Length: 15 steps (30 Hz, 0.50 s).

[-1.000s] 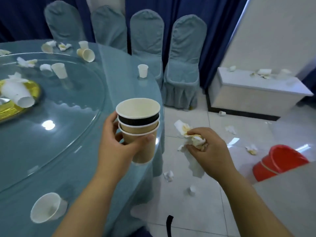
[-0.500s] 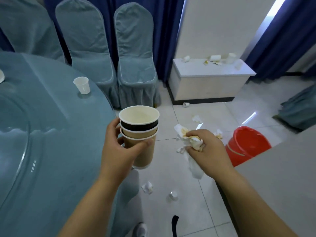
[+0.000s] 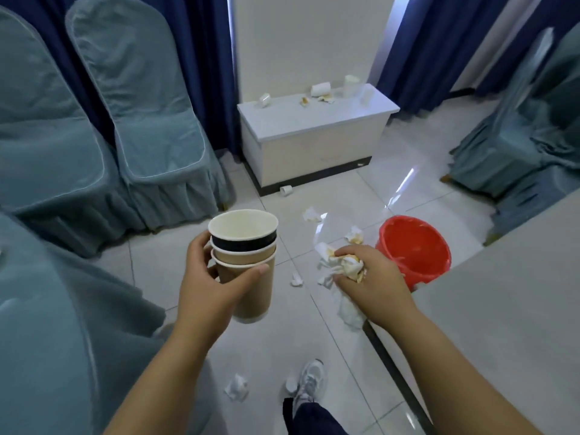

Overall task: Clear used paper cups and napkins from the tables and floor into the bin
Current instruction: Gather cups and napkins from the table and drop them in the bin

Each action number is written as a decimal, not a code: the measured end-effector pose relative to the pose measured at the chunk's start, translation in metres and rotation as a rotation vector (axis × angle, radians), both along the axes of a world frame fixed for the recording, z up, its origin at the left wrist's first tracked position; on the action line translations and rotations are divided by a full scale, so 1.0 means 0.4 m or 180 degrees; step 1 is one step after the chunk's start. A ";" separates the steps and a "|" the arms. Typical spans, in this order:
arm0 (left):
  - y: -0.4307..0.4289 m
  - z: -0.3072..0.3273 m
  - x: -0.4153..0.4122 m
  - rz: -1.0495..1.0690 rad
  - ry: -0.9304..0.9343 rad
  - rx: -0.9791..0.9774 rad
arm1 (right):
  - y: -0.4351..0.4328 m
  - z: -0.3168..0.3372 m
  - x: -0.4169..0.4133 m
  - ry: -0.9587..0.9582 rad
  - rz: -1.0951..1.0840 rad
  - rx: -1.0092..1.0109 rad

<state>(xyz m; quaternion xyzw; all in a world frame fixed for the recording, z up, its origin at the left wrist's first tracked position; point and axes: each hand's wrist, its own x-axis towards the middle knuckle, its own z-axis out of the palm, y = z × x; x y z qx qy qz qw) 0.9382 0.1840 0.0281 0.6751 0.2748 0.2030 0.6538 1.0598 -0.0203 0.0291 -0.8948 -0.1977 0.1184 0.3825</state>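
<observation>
Our left hand (image 3: pixel 216 277) wraps round the nested cups (image 3: pixel 244 255); our right hand (image 3: pixel 373 284) clenches crumpled napkins (image 3: pixel 342 268). The red bin (image 3: pixel 420 274) sits just beyond the right hand. We should bring both loads squarely over its mouth before letting go.

your left hand (image 3: pixel 213 287) grips an upright nested stack of paper cups (image 3: pixel 243 252), a black one seated in two tan ones, white inside. your right hand (image 3: pixel 376 281) clutches a wad of stained napkins (image 3: pixel 345 265), one tail hanging down, just beside the open red bin (image 3: pixel 423 274) on the floor. a crumpled napkin (image 3: pixel 237 386) and a tipped small cup (image 3: pixel 285 190) lie on the tiles, and a fallen cup (image 3: pixel 320 88) rests on the white surface (image 3: pixel 314 124).
</observation>
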 end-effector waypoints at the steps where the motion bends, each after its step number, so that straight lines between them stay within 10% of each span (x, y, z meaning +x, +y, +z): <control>1: -0.011 -0.004 0.061 -0.0047 0.0025 0.0002 | -0.018 -0.006 0.050 0.0042 -0.0087 0.0020; 15: -0.204 -0.078 0.824 -0.1084 0.0595 0.0219 | -0.268 -0.122 0.624 0.0732 -0.1412 0.0205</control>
